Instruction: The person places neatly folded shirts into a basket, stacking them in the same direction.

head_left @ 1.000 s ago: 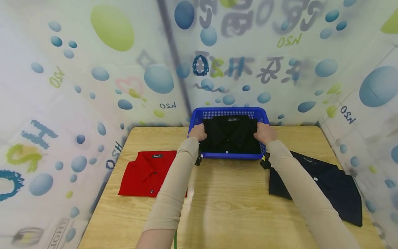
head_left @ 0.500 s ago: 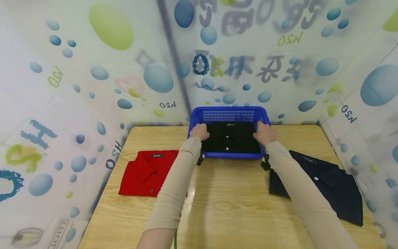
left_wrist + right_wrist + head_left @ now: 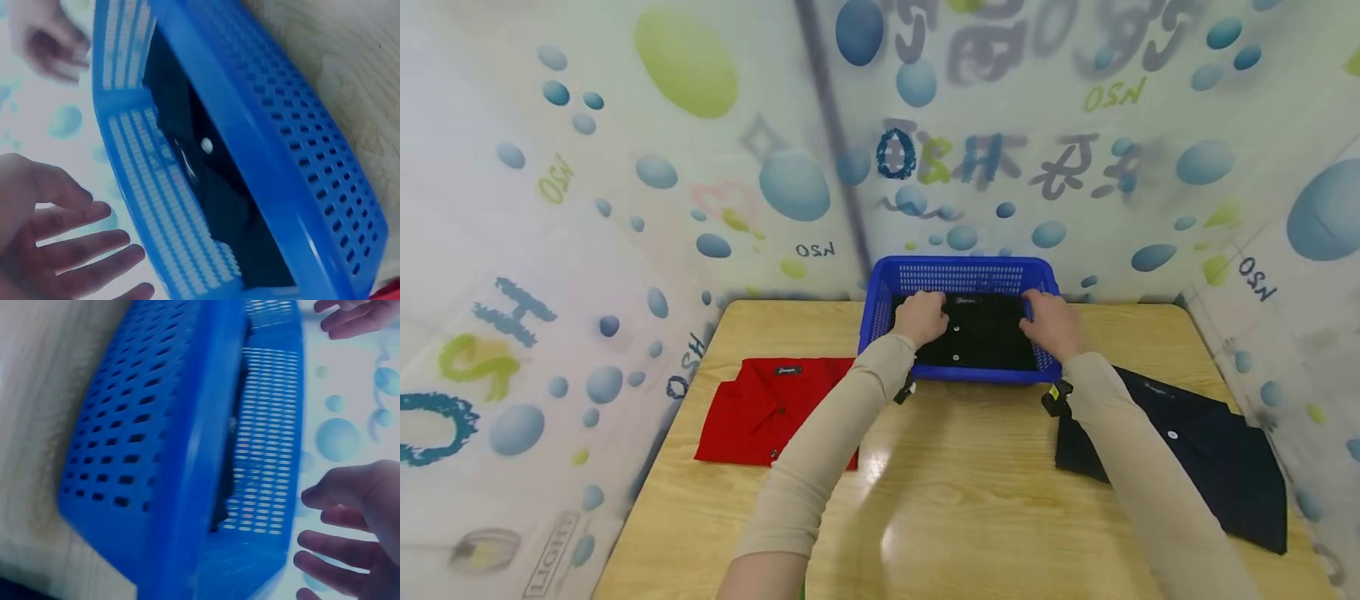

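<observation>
A folded black shirt (image 3: pixel 985 333) with white buttons lies inside a blue plastic basket (image 3: pixel 977 375). My left hand (image 3: pixel 922 318) is over the basket's left part, and the left wrist view shows its fingers (image 3: pixel 81 250) spread and relaxed with nothing between them. At the basket's right end is my right hand (image 3: pixel 1054 323); its fingers (image 3: pixel 337 550) are loosely extended and hold nothing in the right wrist view. Both wrist views show the hands above the basket's rim, apart from the shirt.
A folded red shirt (image 3: pixel 760 417) lies on the wooden table (image 3: pixel 955 500) at left. On the right is a folded dark navy shirt (image 3: pixel 1217 467), partly covered by my right sleeve. A printed curtain (image 3: pixel 775 108) stands behind the basket.
The black shirt has gone down and now lies flat in the basket. Both hands have let go of its sides; the left hand has moved right and inward over the basket.
</observation>
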Tool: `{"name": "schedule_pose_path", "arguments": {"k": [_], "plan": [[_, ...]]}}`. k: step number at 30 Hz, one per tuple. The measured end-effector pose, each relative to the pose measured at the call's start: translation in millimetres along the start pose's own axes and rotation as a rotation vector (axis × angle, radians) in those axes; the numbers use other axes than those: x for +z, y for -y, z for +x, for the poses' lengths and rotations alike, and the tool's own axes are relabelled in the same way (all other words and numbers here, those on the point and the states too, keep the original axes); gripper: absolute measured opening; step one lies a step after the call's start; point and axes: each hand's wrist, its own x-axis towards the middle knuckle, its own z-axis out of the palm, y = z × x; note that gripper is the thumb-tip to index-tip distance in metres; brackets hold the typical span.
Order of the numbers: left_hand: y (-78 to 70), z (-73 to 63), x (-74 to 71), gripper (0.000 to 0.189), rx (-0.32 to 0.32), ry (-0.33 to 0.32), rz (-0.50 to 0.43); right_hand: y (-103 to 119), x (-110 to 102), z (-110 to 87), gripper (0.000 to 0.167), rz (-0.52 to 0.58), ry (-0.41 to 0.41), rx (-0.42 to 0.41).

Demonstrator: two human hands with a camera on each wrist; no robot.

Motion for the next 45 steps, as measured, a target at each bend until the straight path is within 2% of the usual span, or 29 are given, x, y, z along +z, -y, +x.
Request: {"name": "schedule_pose_path", "arguments": {"k": [5, 11, 16, 21, 26, 29, 35, 41, 45], "plan": [[-24.3, -14.0, 1.0, 0.011, 0.151, -0.071, 0.137, 0, -9, -10.1, 0.046, 0.001, -0.009, -0.070], [-44.8, -33.0, 4.6, 0.010, 0.289, -0.134, 0.230, 5, -13, -29.8, 0.045, -0.018, -0.032, -0.129], [-60.0, -49.3, 10.7, 0.009, 0.362, -0.121, 0.227, 9, -7, -48.3, 0.045, -0.065, -0.056, -0.150], [-78.3, -67.2, 20.7, 0.016, 0.428, -0.087, 0.226, 10, -1, -64.4, 0.043, -0.047, -0.070, -0.176], [-92.8, -79.7, 35.1, 0.024, 0.489, -0.102, 0.235, 4, 1, -81.5, 0.044, -0.041, -0.085, -0.153], [-98.3, -82.2, 46.8, 0.018, 0.497, -0.104, 0.219, 0, 1, -89.6, 0.044, -0.041, -0.099, -0.146], [-107.7, -79.1, 75.5, 0.008, 0.479, -0.025, 0.175, -13, 1, -105.1, 0.044, -0.033, -0.126, -0.132], [-118.6, -70.9, 106.2, 0.010, 0.329, 0.066, 0.163, -31, 3, -127.1, 0.045, -0.065, -0.112, -0.116], [-124.4, -65.0, 126.7, 0.012, 0.263, 0.123, 0.158, -46, 2, -141.4, 0.047, -0.070, -0.092, -0.082]]}}
